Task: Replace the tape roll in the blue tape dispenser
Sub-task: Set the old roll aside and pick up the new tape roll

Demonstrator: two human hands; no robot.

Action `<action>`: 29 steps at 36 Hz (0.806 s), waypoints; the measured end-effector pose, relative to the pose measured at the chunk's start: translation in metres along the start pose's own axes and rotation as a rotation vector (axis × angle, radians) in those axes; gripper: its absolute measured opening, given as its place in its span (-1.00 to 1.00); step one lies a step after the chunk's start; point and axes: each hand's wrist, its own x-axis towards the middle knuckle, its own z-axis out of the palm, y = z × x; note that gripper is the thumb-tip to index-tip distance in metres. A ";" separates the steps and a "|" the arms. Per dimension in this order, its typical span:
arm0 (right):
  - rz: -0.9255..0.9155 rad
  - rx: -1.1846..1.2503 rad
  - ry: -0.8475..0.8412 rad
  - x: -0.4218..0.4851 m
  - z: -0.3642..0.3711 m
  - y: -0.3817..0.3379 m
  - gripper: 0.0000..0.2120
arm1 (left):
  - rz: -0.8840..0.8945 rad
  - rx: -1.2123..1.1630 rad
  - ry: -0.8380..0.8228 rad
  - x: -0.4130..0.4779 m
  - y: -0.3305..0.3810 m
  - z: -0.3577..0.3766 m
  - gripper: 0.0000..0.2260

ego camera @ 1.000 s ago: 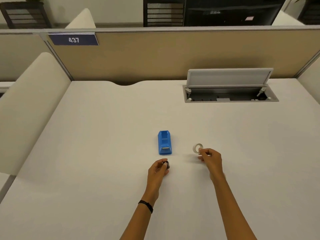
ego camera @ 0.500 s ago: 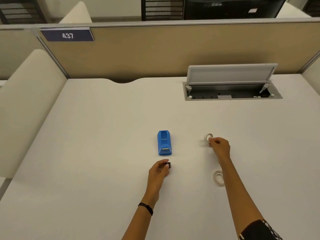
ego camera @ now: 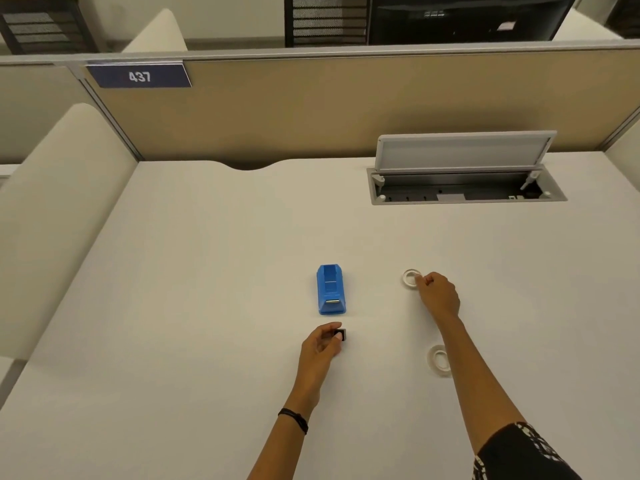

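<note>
The blue tape dispenser (ego camera: 331, 289) stands mid-desk with its roll bay empty. Just in front of it, my left hand (ego camera: 322, 345) pinches a small black spool (ego camera: 341, 335) between thumb and fingertips. To the right of the dispenser, my right hand (ego camera: 438, 295) has its fingers curled and holds the right edge of a thin white tape ring (ego camera: 411, 278), which sits low at the desk surface. A thicker white tape roll (ego camera: 439, 360) lies flat on the desk, beside my right forearm.
The white desk (ego camera: 207, 306) ends at a tan partition (ego camera: 311, 109) at the back. An open cable box with a raised lid (ego camera: 464, 178) is set into the desk at the back right. Cream dividers flank both sides.
My right hand carried the thin ring away from the dispenser, to the right and farther back, uncovering the thicker roll on the desk. My left hand stayed put with the black spool.
</note>
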 end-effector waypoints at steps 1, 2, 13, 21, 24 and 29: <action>-0.005 -0.010 0.002 0.000 0.000 0.000 -0.75 | -0.002 0.001 0.001 0.000 0.000 0.000 -0.80; -0.009 -0.016 0.002 0.001 0.000 0.001 -0.75 | -0.003 0.001 0.002 0.000 -0.001 0.000 -0.80; -0.069 -0.014 0.014 -0.001 0.000 0.004 -0.77 | -0.015 -0.024 0.031 0.001 0.002 0.001 -0.82; -0.094 -0.012 -0.092 -0.006 -0.004 0.005 -0.57 | -0.020 -0.049 0.038 -0.001 0.003 0.002 -0.85; -0.107 -0.052 -0.097 -0.007 -0.003 0.005 -0.48 | -0.023 -0.051 0.039 -0.002 0.004 0.001 -0.85; -0.156 -0.107 -0.075 -0.008 -0.003 0.006 -0.61 | -0.025 -0.048 0.041 -0.005 0.006 0.000 -0.82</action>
